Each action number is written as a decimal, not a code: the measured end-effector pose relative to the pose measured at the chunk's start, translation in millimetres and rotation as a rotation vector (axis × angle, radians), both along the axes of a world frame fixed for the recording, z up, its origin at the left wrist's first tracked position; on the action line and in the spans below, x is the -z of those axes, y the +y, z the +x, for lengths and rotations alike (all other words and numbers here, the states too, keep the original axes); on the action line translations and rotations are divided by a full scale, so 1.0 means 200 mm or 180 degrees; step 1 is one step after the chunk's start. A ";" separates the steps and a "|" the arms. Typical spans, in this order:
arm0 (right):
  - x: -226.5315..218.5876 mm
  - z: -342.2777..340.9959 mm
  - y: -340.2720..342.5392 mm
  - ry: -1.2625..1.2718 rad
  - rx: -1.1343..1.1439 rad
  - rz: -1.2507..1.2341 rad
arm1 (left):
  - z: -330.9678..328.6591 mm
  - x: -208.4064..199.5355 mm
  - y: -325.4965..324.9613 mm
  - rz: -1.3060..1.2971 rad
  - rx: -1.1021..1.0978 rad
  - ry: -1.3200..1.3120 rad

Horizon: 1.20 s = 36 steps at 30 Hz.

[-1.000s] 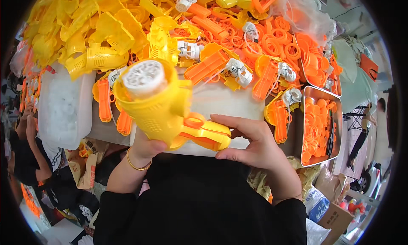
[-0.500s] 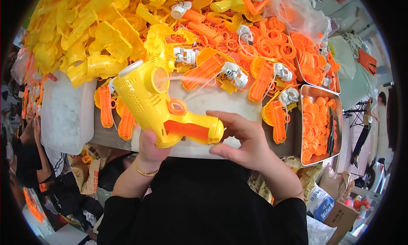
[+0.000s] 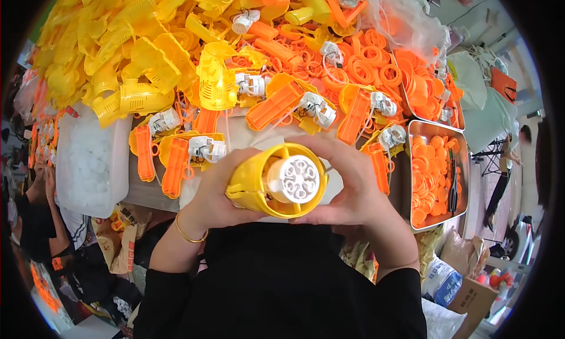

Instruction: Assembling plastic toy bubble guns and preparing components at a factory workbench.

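Observation:
Both hands hold a yellow plastic toy bubble gun (image 3: 247, 180) in front of my chest, its round open end facing me. Inside the yellow rim sits a white nozzle (image 3: 299, 179) with several small holes. My left hand (image 3: 215, 189) wraps the gun's left side, a bracelet on the wrist. On the right, my right hand (image 3: 353, 183) grips the rim with fingers over the top and thumb below. The handle is hidden behind the body. Beyond lie half-built guns (image 3: 285, 103) with orange handles and white motor units (image 3: 318, 108).
Yellow shells (image 3: 118, 45) are heaped at the far left, orange rings (image 3: 371, 65) at the far middle. A translucent bin (image 3: 91, 192) stands left. A metal tray (image 3: 465, 192) of orange discs stands right. Another person's arm (image 3: 53, 206) shows at the left edge.
The gun has turned from side-on to nozzle end toward me. My right hand, earlier open by the handle end, now closes on the rim. My left hand has shifted its hold along the body.

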State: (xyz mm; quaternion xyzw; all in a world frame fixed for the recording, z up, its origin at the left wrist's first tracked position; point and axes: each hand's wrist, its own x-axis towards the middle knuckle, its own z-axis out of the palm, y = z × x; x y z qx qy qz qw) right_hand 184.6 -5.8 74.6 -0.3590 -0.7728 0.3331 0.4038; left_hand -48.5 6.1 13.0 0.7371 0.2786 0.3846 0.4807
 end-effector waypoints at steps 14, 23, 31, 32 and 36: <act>0.05 -0.06 -0.06 0.0381 0.0006 -0.0124 | 0.01 0.08 0.00 -0.0886 0.0233 -0.0705; 0.04 -0.10 -0.06 0.0475 -0.0131 -0.0064 | 0.09 -0.03 -0.01 -0.0888 -0.0287 -0.1554; 0.07 -0.12 -0.06 -0.0041 0.0473 0.0536 | 0.11 -0.02 0.01 -0.0852 -0.0104 -0.1227; 0.08 -0.12 -0.05 0.0156 0.0413 0.0491 | 0.11 -0.01 0.01 -0.0968 -0.0174 -0.1295; 0.10 -0.14 -0.04 0.0183 0.0454 0.0698 | 0.11 -0.01 0.01 -0.1152 -0.0134 -0.1381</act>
